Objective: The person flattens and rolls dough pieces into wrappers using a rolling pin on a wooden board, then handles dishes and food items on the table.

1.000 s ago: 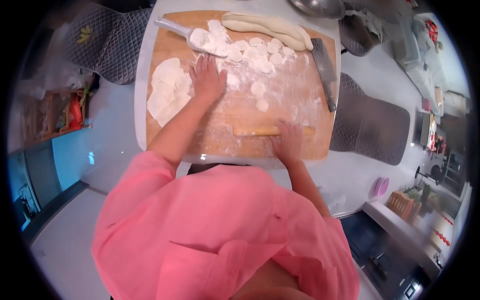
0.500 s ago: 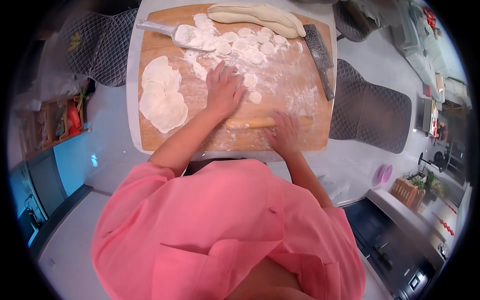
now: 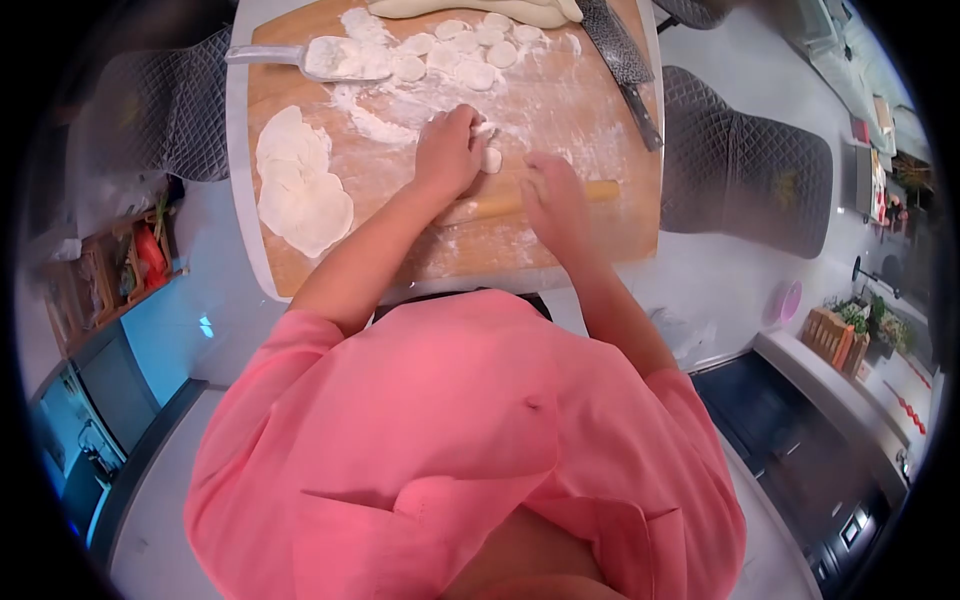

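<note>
My left hand point(image 3: 447, 152) is closed, its fingertips pinching a small white dough disc point(image 3: 485, 130) over the board. Another dough disc point(image 3: 492, 160) lies just below those fingertips. My right hand point(image 3: 556, 205) crosses over the wooden rolling pin point(image 3: 602, 190). Its fingers look bent and are smeared by motion, so I cannot tell whether it grips anything. The pin lies across the near part of the floured wooden board point(image 3: 400, 265). To the left of my left hand, flat rolled dough wrappers point(image 3: 303, 190) overlap in a pile.
A scoop point(image 3: 320, 58) with flour sits at the board's far left. Several small dough discs point(image 3: 465, 55) lie in flour beside it. A long dough roll point(image 3: 480, 10) lies at the far edge, and a cleaver point(image 3: 618, 55) at the right. Quilted chairs point(image 3: 745, 165) flank the table.
My left hand has gone from spread flat to pinching a dough disc. My right hand has shifted forward over the rolling pin, its fingers now bent. The view has tilted, moving the board upward.
</note>
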Available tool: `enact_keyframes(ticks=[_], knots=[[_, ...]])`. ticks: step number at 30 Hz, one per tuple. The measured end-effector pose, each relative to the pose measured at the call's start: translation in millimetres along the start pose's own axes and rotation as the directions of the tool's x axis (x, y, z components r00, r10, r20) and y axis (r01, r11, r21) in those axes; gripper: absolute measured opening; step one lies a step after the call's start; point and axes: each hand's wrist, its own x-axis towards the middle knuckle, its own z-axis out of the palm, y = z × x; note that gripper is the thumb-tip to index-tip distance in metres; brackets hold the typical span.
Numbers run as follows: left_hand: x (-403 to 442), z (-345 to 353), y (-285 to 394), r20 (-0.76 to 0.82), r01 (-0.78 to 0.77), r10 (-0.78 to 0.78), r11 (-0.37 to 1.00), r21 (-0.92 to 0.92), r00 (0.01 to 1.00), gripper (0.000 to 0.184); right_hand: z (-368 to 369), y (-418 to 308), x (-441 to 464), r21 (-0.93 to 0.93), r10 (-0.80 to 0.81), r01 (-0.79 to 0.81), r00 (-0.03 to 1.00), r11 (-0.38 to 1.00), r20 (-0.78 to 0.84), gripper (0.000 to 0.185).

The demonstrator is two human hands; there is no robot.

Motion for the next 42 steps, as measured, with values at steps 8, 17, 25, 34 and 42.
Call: enact_keyframes(ticks=[8,17,25,34,42], knots=[[-8.9,-12.0,16.7,0.277,0.324,-0.181,0.675,-0.663,0.944,0.020,8.3,-25.5,40.3,0.643,0.406,-0.364,0.910,0.674,0.089,0.031],[-11.3,-37.7,36.8,0.323,0.376,-0.200,0.608,-0.699,0.925,0.015,-7.1,-45.5,49.8,0.703,0.392,-0.423,0.894,0.572,0.218,0.022],[-13.5,-45.7,37.7,0.354,0.417,-0.224,0.568,-0.710,0.908,0.014,3.7,-31.9,51.9,0.762,0.439,-0.472,0.855,0.444,0.275,0.020],[-24.4,-51.0,9.6,0.323,0.436,-0.294,0.555,-0.708,0.899,0.015,-8.5,-20.5,33.3,0.314,0.231,-0.293,0.948,0.903,0.219,0.028],[-46.7,-35.6,-60.7,0.361,0.575,-0.453,0.566,-0.591,0.816,0.029,-27.5,0.2,-3.7,-0.217,-0.113,0.185,0.945,0.958,0.307,0.052]])
